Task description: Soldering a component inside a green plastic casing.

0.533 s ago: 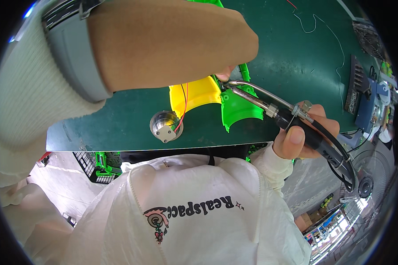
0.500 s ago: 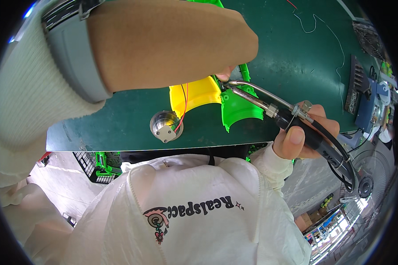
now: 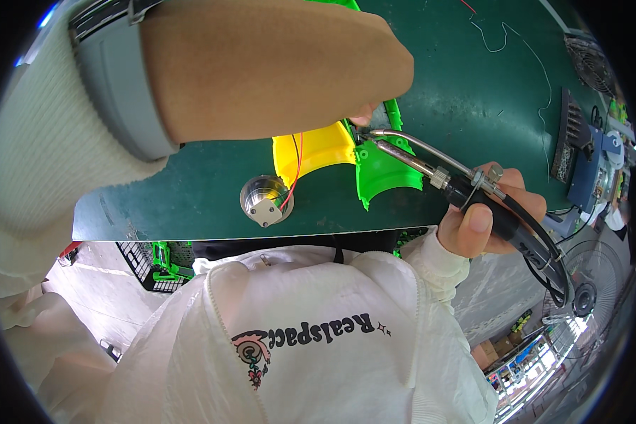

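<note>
Two curved plastic shells — one yellow (image 3: pixel 316 152), one green (image 3: pixel 376 169) — lie side by side on a dark green work mat (image 3: pixel 473 92), with a small round silver motor (image 3: pixel 265 199) at seven o'clock of the yellow one, joined to it by a red wire (image 3: pixel 297 169). Past the mat's near edge a black crate (image 3: pixel 152 263) sits on a pale floor. The right hand (image 3: pixel 491 219) is closed around a black-handled soldering iron (image 3: pixel 431 169), tip at the shells' seam. The left hand (image 3: pixel 366 113) is mostly hidden behind its forearm — its grip cannot be told.
</note>
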The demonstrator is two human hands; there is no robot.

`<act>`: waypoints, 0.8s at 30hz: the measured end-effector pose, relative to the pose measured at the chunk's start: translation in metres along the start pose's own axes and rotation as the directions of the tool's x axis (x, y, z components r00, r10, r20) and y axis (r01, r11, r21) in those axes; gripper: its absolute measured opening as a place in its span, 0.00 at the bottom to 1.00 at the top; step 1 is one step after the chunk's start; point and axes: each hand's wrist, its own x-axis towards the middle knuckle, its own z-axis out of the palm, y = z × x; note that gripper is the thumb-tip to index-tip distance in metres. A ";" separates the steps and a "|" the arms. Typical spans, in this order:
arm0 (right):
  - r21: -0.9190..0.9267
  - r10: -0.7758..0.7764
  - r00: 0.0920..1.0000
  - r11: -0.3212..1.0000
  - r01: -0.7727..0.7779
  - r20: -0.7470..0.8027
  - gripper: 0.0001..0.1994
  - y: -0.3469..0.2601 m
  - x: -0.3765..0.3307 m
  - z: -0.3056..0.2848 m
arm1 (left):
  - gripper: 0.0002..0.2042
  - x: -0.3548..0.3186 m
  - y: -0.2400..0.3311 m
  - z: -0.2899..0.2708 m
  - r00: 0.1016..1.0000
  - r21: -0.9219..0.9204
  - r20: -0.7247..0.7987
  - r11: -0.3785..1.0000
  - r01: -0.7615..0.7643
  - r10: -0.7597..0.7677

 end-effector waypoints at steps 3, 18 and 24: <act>0.011 0.011 1.000 1.000 -0.011 0.003 0.29 -0.001 0.000 0.000 | 0.08 0.000 0.000 0.000 0.999 0.006 -0.032 1.000 -0.014 0.014; 0.012 0.018 1.000 1.000 -0.018 0.019 0.29 0.000 0.000 0.000 | 0.15 0.007 0.006 -0.035 0.776 0.390 0.604 0.916 -0.091 -0.180; 0.011 0.035 0.999 0.999 -0.035 -0.004 0.30 -0.001 0.000 -0.001 | 0.17 -0.021 -0.023 0.011 0.871 0.195 0.461 -0.938 -0.286 -0.170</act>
